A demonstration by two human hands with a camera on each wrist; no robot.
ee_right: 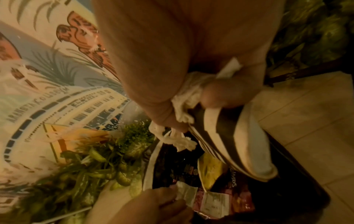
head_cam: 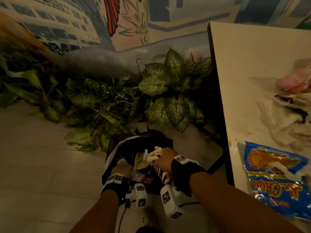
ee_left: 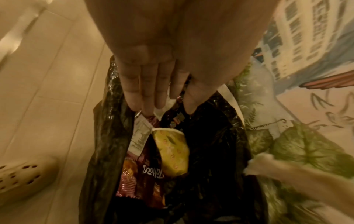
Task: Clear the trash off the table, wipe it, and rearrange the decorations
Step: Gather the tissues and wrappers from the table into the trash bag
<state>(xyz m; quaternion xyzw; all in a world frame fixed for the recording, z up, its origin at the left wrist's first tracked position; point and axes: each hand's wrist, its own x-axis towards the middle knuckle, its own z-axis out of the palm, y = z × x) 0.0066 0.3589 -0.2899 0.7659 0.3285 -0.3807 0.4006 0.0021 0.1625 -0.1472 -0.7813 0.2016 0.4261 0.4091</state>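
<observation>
A white-rimmed bin [head_cam: 110, 157] lined with a black bag [ee_left: 210, 151] stands on the floor left of the table [head_cam: 252, 64]. Inside lie a yellow snack bag [ee_left: 170, 151], a maroon chip bag [ee_left: 145, 174] and a receipt [ee_left: 139, 136]. My left hand [ee_left: 168, 112] reaches into the bag, its straight fingers [ee_left: 147, 98] touching the wrappers. My right hand [ee_right: 191, 106] hovers over the bin's right side, gripping a crumpled white tissue [ee_right: 188, 94] together with a black-and-white striped wrapper [ee_right: 229, 136]. On the table remain a blue chip bag [head_cam: 276, 179] and crumpled paper tissues [head_cam: 289, 118].
Artificial leafy plants [head_cam: 168, 91] crowd the floor behind the bin, against a painted mural wall [head_cam: 67, 22]. A blurred pink item [head_cam: 294, 79] sits further back on the table. The table's dark leg [head_cam: 217, 157] stands right of the bin. A perforated beige shoe [ee_left: 23, 175] rests on the tiles.
</observation>
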